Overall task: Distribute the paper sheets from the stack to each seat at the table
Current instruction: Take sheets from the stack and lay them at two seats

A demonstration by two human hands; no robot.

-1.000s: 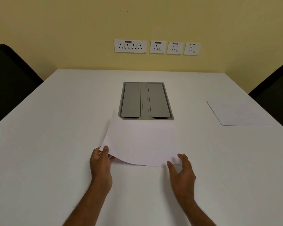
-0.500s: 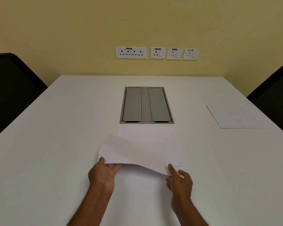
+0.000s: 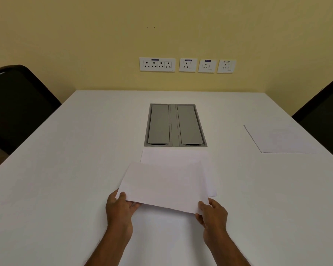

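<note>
Room overview: white table against a yellow wall.

In front of me a white table [image 3: 65, 169] runs up to a plain yellow wall [image 3: 161, 35]. A grey two-lid cable box [image 3: 175, 125] is recessed in the table's centre. Four white socket plates [image 3: 187, 65] are mounted in a row on the wall above the far edge. One dark chair [image 3: 17, 104] stands at my left, another dark chair [image 3: 327, 108] at my right. Lighting is even.

Left hand [image 3: 119, 210] fingers: tucked under the lifted sheet [image 3: 164, 186], only the thumb showed.
Stack [image 3: 176, 157]: near half covered beyond the fingertips.
Forearms: cut off at the bottom edge.
Socket labels [image 3: 187, 65]: too small to read.
</note>
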